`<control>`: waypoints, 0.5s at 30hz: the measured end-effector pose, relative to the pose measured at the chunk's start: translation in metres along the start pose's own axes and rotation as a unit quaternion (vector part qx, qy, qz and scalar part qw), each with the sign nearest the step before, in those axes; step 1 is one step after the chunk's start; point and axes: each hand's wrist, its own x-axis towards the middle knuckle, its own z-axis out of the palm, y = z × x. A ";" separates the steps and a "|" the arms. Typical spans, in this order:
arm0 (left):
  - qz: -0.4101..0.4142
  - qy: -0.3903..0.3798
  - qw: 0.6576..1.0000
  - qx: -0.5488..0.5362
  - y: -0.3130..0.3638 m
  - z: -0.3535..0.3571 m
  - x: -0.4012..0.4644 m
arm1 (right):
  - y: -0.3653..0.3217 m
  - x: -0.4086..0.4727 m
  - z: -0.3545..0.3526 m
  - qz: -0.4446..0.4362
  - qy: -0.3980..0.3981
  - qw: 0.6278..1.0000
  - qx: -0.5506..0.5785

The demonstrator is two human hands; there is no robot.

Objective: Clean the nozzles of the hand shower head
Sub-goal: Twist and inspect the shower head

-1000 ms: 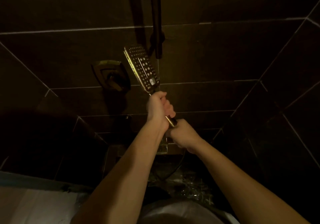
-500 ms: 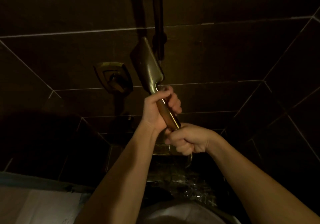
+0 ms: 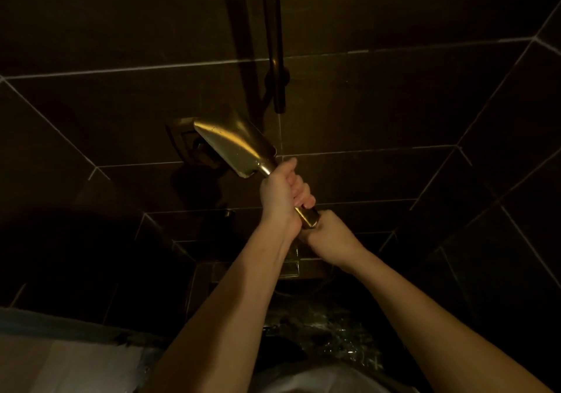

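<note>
Hand shower head (image 3: 235, 147) is held up in front of the dark tiled wall (image 3: 394, 95), head end at 10 o'clock from the grip, just below the black slide rail (image 3: 277, 59). Smooth brass back faces the camera; nozzle face points away, not visible.

Left hand (image 3: 282, 194) has its fingers wrapped tight round the upper handle, right under the head. Right hand (image 3: 331, 236) is closed round the handle's bottom end at 5 o'clock from the left, apparently where the hose joins; the joint itself is hidden by the fist.

Risks, my read:
- Nozzles face the wall, so no cleaning is possible until the head is turned back. No cloth or brush in view either.
- Two-handed opposed grip looks like twisting at the hose end. Over-torque could loosen or strip that coupling.
- The floor at 6 o'clock glistens, likely wet. Wet palms on polished metal could slip, knocking the head into the rail or the wall valve plate (image 3: 182, 140) just behind it.
</note>
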 end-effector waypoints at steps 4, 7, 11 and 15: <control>0.010 -0.151 0.988 -0.038 0.009 -0.008 -0.007 | -0.002 -0.006 -0.014 0.010 -0.123 0.979 0.163; -0.005 -0.286 0.956 -0.063 0.015 -0.010 -0.013 | 0.000 -0.011 -0.015 0.043 -0.227 0.940 0.252; -0.054 -0.405 0.912 -0.029 0.018 0.000 -0.017 | 0.000 -0.020 -0.012 0.066 -0.310 0.905 0.284; -0.061 -0.337 0.939 0.010 0.016 0.008 -0.017 | 0.001 -0.023 -0.017 0.046 -0.240 0.935 0.258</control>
